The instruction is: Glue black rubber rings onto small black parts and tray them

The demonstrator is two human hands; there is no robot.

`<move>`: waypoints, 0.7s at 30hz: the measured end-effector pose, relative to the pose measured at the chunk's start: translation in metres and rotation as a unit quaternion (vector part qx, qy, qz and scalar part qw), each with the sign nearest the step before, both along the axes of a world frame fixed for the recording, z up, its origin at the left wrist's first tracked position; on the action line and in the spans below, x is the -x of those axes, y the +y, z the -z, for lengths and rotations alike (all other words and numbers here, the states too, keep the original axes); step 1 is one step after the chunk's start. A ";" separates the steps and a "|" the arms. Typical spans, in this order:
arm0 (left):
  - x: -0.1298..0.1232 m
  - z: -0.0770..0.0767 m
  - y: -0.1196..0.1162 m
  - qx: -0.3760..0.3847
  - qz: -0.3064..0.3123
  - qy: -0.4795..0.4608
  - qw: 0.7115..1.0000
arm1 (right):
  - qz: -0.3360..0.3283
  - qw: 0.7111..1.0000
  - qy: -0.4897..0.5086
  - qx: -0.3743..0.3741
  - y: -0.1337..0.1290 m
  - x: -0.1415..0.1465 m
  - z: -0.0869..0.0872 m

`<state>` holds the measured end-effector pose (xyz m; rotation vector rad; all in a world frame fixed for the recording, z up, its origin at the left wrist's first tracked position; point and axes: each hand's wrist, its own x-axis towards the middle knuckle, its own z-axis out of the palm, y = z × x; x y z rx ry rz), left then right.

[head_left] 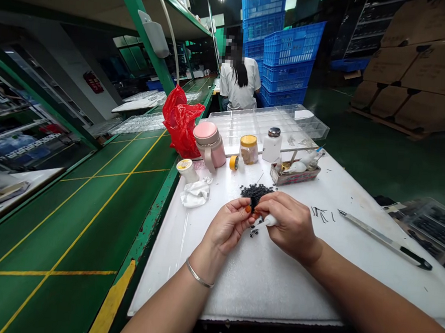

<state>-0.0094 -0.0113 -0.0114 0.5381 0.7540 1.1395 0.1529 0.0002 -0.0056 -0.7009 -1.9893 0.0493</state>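
My left hand (228, 224) is closed in a pinch above the white work surface (267, 290), its fingertips on what looks like a small black part, mostly hidden by the fingers. Close beside it, my right hand (292, 223) is wrapped around a small white bottle (271, 220) with a thin tip directed toward the left fingers. The fingertips of both hands meet or nearly meet. Just behind them lies a heap of small black parts (256, 192). Several loose black and silvery pieces (254, 233) are scattered below the hands.
Behind the heap stand a pink mug (212, 148), a yellow-lidded jar (248, 150), a white bottle (272, 147) and a small box of tools (295, 175). A pen-like knife (384, 239) lies right. A green conveyor (91, 214) runs left. A person (240, 82) sits ahead.
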 end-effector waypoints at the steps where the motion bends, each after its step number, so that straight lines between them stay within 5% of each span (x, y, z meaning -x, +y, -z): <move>1: 0.000 0.000 0.000 0.000 -0.002 0.005 1.000 | 0.006 1.000 -0.004 -0.003 0.000 0.000 0.000; 8: -0.003 -0.002 -0.002 -0.015 -0.031 0.042 0.999 | 0.003 0.999 0.013 0.036 0.001 0.002 0.003; 15: -0.004 -0.008 -0.006 -0.129 -0.109 0.164 0.972 | -0.009 0.976 0.082 0.201 -0.001 0.001 -0.002; 18: -0.004 -0.010 -0.008 -0.187 -0.128 0.236 0.945 | -0.007 0.927 0.133 0.351 -0.001 0.002 -0.006; 21: -0.004 -0.012 -0.010 -0.227 -0.135 0.284 0.921 | -0.087 0.833 0.204 0.508 0.003 0.001 -0.007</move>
